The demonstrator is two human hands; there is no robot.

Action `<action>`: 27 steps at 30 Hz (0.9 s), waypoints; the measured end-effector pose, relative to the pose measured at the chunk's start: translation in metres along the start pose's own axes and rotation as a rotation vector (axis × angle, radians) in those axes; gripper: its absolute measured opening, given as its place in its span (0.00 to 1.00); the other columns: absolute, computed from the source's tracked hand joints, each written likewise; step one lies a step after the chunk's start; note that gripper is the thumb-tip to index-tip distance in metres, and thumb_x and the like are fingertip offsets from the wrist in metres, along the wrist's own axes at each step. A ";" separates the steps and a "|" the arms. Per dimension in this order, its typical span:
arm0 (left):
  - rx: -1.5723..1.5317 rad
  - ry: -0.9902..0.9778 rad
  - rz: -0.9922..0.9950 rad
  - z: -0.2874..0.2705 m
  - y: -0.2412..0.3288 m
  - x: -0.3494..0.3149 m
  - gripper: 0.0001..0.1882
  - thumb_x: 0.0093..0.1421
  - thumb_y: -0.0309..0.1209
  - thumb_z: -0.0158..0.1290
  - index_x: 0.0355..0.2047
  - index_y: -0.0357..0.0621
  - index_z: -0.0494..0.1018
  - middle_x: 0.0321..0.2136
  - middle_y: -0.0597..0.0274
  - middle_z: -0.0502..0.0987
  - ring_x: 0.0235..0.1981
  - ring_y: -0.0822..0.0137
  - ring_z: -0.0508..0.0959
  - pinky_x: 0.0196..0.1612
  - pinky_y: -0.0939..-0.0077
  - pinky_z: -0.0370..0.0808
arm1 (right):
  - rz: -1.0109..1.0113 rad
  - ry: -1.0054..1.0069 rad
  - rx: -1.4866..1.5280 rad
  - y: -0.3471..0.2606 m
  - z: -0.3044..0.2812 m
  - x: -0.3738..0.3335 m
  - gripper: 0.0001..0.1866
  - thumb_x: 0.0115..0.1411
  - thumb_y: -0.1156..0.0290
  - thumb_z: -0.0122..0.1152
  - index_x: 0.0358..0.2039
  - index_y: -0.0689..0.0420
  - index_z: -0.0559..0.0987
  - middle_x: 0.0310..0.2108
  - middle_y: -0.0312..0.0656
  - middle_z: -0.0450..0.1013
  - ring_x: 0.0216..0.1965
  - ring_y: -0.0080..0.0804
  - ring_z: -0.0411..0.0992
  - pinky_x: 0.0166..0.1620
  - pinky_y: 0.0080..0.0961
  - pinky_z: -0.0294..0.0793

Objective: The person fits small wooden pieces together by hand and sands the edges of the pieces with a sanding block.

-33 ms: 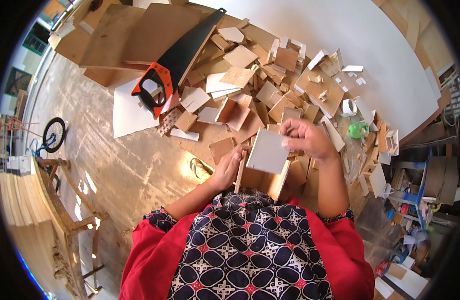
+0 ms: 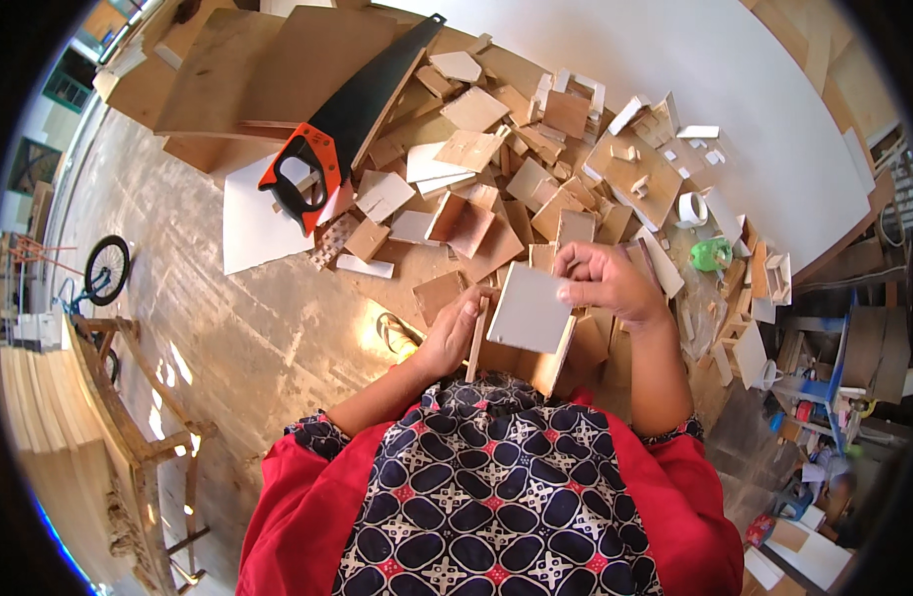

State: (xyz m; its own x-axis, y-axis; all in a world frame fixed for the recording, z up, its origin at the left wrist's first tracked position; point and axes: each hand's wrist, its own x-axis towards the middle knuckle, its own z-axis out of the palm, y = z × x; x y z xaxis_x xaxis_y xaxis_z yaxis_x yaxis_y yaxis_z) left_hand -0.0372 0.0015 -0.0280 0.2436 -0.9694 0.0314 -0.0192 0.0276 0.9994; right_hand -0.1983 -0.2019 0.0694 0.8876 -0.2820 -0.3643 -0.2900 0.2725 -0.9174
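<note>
The left hand (image 2: 451,338) has a closed grip on the left side of a small wooden box (image 2: 516,362), held just in front of the patterned shirt (image 2: 496,487). The right hand (image 2: 615,285) has a narrow grip, thumb against fingers, on the right edge of a grey-white square panel (image 2: 531,306). The panel sits tilted across the upper part of the box and hides much of its inside; the visible part shows bare brown wood. Whether panel and box touch is hard to tell.

Near the right forearm, a crumpled clear plastic bag (image 2: 708,303) lies below a translucent green plastic object (image 2: 712,255); the contents of both are unclear. A white tape roll (image 2: 692,210) stands just above these.

Beyond the hands, a heap of wooden offcuts (image 2: 476,109) covers the brown work surface; I cannot tell whether that is a tabletop or a low board. An orange-and-black handsaw (image 2: 317,169) lies along the heap's left edge, beside larger plywood sheets (image 2: 312,65). A broad white sheet (image 2: 764,119) fills the upper right.

Leftward, a scuffed floor (image 2: 238,368) runs to a bicycle (image 2: 107,268) and a wooden stand (image 2: 129,397) beside stacked boards (image 2: 39,397). A cluttered blue shelf (image 2: 824,360) stands at right.
</note>
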 end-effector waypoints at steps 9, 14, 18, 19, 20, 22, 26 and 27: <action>0.025 -0.006 -0.027 0.006 0.006 0.002 0.29 0.71 0.49 0.28 0.47 0.34 0.67 0.40 0.48 0.73 0.45 0.56 0.74 0.51 0.67 0.68 | -0.003 0.003 -0.153 0.024 0.022 -0.022 0.09 0.53 0.76 0.62 0.35 0.60 0.74 0.26 0.32 0.73 0.27 0.14 0.69 0.34 0.16 0.68; -0.033 -0.006 -0.023 0.013 0.003 0.002 0.29 0.72 0.49 0.27 0.46 0.34 0.67 0.40 0.49 0.73 0.44 0.57 0.74 0.50 0.67 0.68 | -0.026 0.045 -0.134 0.034 0.028 -0.025 0.08 0.53 0.77 0.62 0.33 0.61 0.74 0.27 0.32 0.73 0.28 0.15 0.70 0.34 0.17 0.69; -0.008 -0.005 -0.018 0.015 -0.003 0.001 0.29 0.72 0.49 0.27 0.46 0.34 0.67 0.40 0.48 0.72 0.44 0.55 0.74 0.50 0.67 0.68 | -0.043 0.087 -0.168 0.040 0.029 -0.025 0.08 0.52 0.77 0.62 0.33 0.62 0.74 0.27 0.33 0.73 0.28 0.15 0.70 0.33 0.16 0.69; -0.010 -0.005 -0.017 0.015 -0.005 0.001 0.29 0.72 0.49 0.27 0.46 0.34 0.67 0.40 0.48 0.72 0.44 0.55 0.74 0.51 0.67 0.68 | -0.044 0.095 -0.175 0.042 0.028 -0.025 0.08 0.52 0.77 0.63 0.32 0.62 0.74 0.27 0.33 0.73 0.28 0.15 0.70 0.33 0.16 0.69; -0.012 -0.006 -0.015 0.016 -0.006 0.001 0.29 0.72 0.49 0.27 0.46 0.34 0.67 0.40 0.48 0.72 0.45 0.54 0.74 0.51 0.66 0.68 | -0.045 0.103 -0.182 0.044 0.028 -0.026 0.08 0.52 0.77 0.63 0.32 0.62 0.74 0.27 0.33 0.73 0.28 0.15 0.70 0.33 0.16 0.69; -0.017 -0.009 -0.027 0.015 -0.008 0.000 0.28 0.72 0.48 0.27 0.46 0.34 0.67 0.40 0.47 0.72 0.45 0.54 0.74 0.51 0.66 0.67 | -0.038 0.114 -0.178 0.044 0.029 -0.027 0.08 0.52 0.77 0.63 0.31 0.62 0.74 0.27 0.33 0.73 0.28 0.15 0.70 0.32 0.16 0.69; -0.010 -0.011 -0.021 0.014 -0.005 0.001 0.28 0.72 0.48 0.27 0.46 0.34 0.67 0.41 0.47 0.72 0.46 0.53 0.74 0.52 0.65 0.67 | -0.018 0.109 -0.113 0.046 0.029 -0.029 0.07 0.52 0.77 0.64 0.31 0.62 0.74 0.26 0.32 0.72 0.27 0.15 0.69 0.32 0.16 0.68; 0.003 -0.012 -0.019 0.014 -0.003 0.001 0.28 0.72 0.47 0.27 0.47 0.34 0.67 0.41 0.47 0.72 0.46 0.53 0.74 0.52 0.65 0.67 | -0.025 0.102 -0.109 0.047 0.029 -0.029 0.07 0.52 0.77 0.64 0.31 0.62 0.74 0.26 0.32 0.72 0.27 0.14 0.69 0.31 0.16 0.68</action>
State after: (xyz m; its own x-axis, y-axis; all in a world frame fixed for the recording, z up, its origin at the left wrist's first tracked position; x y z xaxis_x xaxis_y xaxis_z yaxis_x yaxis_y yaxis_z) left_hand -0.0507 -0.0033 -0.0312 0.2326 -0.9725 0.0123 -0.0177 0.0084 0.9998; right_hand -0.2275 -0.1546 0.0414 0.8559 -0.3807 -0.3500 -0.3100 0.1640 -0.9365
